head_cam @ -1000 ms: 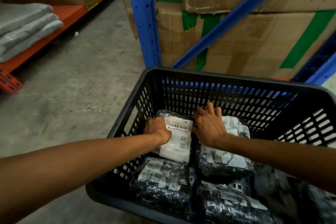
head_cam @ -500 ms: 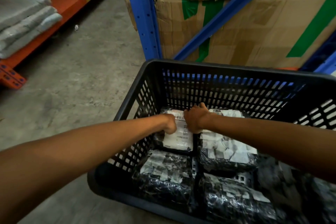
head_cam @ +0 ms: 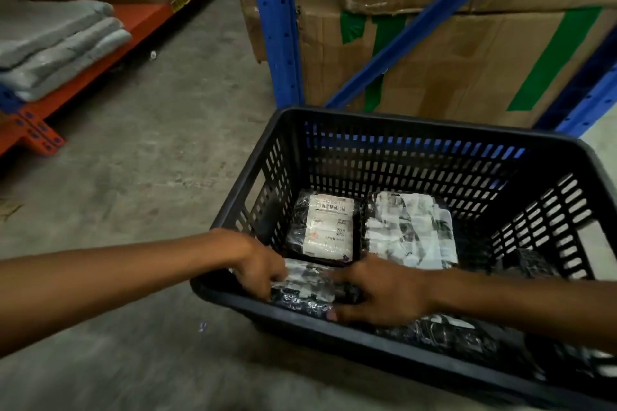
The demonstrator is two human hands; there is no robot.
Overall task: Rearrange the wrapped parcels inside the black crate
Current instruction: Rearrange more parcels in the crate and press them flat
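A black slatted crate (head_cam: 410, 123) stands on the concrete floor and holds several parcels wrapped in black film. A parcel with a white barcode label (head_cam: 329, 227) lies flat at the far left of the crate. Beside it lies a parcel covered in crumpled white paper (head_cam: 412, 233). At the near left corner, my left hand (head_cam: 258, 265) grips the left end of a third parcel (head_cam: 307, 287). My right hand (head_cam: 384, 294) presses on that parcel's right end, fingers spread. More wrapped parcels (head_cam: 447, 334) lie under my right forearm, partly hidden.
Blue rack uprights (head_cam: 277, 23) and taped cardboard boxes (head_cam: 467, 53) stand right behind the crate. An orange shelf beam (head_cam: 110, 40) at left carries folded grey pads (head_cam: 56, 43) and more boxes. Grey concrete floor (head_cam: 140, 150) stretches to the left.
Both hands have left the labelled parcel at the far left and pulled back to the near left corner, where they now hold another parcel. The labelled parcel lies flat.
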